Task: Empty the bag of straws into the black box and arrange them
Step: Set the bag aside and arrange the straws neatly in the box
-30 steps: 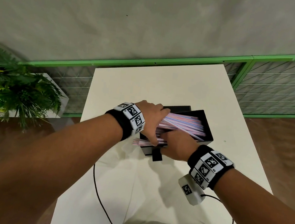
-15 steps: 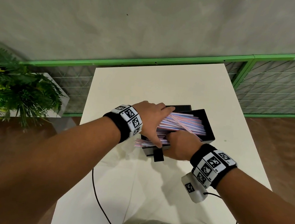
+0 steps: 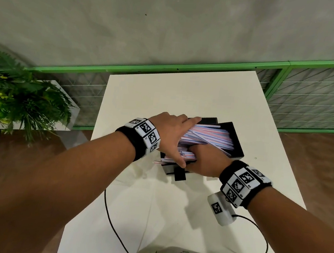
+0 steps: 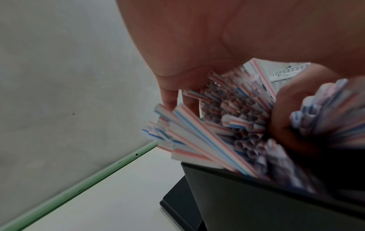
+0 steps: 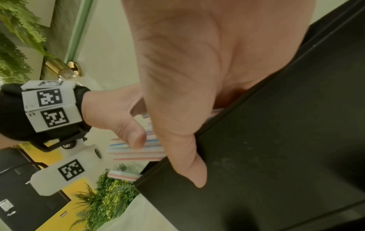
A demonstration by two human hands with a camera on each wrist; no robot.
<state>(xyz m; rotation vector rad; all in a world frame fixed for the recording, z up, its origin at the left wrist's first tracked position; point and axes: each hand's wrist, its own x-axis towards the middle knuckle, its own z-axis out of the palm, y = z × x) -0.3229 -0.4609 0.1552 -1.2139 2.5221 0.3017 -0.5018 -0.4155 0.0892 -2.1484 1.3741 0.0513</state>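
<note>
Left hand (image 3: 169, 134) lies over the near end of the straws (image 3: 207, 137), fingers fairly straight across the bundle, thumb down at its end; looks like pressing or cupping, not a clear clench. Right hand (image 3: 205, 160) curls its fingers into the same straws from the other side, thumb on the outside of the black box (image 3: 236, 140), so it grasps a bunch of them. Straws fill the box lengthwise; a few ends poke out past the box edge below the left hand. Box sits on the white table (image 3: 185, 95). Well off to the left hand's side, a plant (image 3: 21, 101). Beyond the table, a green rail (image 3: 167, 68).
</note>
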